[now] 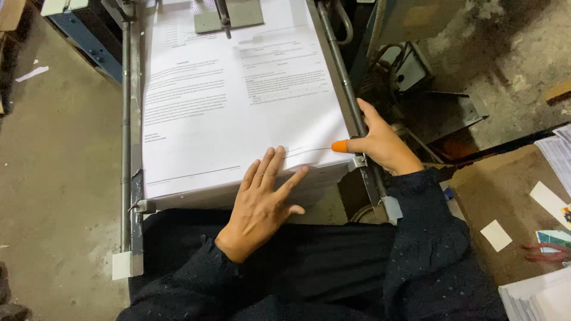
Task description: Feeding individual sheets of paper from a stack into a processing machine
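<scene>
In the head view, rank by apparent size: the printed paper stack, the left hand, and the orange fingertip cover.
1. Printed paper stack, by far the largest.
2. Left hand, flat on the stack's near edge.
3. Orange fingertip cover on the right hand, smallest.

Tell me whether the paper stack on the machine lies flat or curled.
Flat: the paper stack lies level between the side rails, left hand spread on its near edge, right hand at its corner.

Your right hand [383, 142] wears an orange rubber fingertip cover [339, 146] — the brightest colour here. Under your left hand [262, 202] is a stack of white paper sheets [238, 101] with rows of fine black print. Your sleeves are black cloth [428, 249] with tiny pale dots. The metal side rails [126, 119] are grey, the concrete floor [53, 166] grey-brown — the cardboard piece [499, 190] is brown.
</scene>
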